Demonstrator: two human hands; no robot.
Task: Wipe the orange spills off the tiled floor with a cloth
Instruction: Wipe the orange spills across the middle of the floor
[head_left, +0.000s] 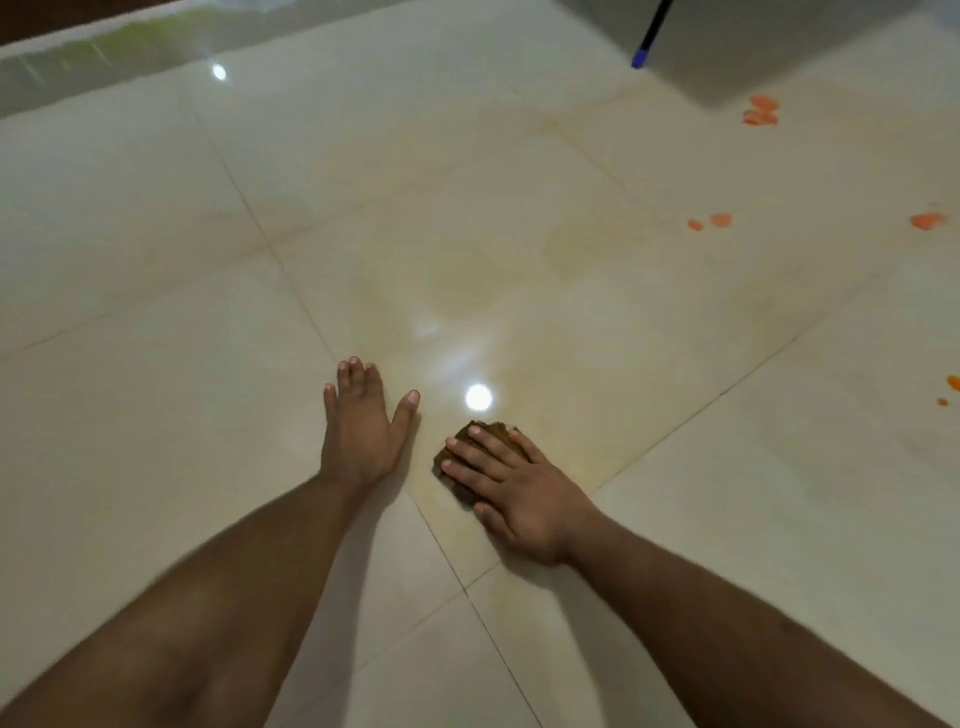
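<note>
Tiled floor (519, 234): glossy cream tiles, dark grout lines, ceiling lights reflecting off it. Faint yellowish film across the middle tiles, running from the far centre down to the hands. Reads as smeared residue, not confirmed.

Left hand (358, 421): flat on the floor, fingers straight and spread, holding nothing. Looks like a brace for body weight.

Right hand (514, 478): palm down on the cloth (467, 441), fingers straight, pressing not clenching. Cloth is a small brown wad, mostly under the hand, sitting near the floor's near centre just right of a grout crossing.

Orange spills, all toward the right edge and well apart from the cloth:
- big patch (760, 111) far right, near the grey base
- pair of drops (710, 222) mid right
- blob (926, 221) at the right edge
- small specks (950, 387) right edge, partly cut off by the frame

Risks:
- Cloth is small and already dark. It's likely saturated, so it'll spread orange into film rather than lift it.
- Wet glossy tile under a loaded left palm means slip risk when reaching right.
- Grout lines may trap pigment.
- Reflections can hide thin residue.

Around: grey base (779, 47) in the far right corner, blue-tipped dark handle (644, 47) leaning there. Big patch sits close to that base, which makes access tight. Nothing else blocks the path.
</note>
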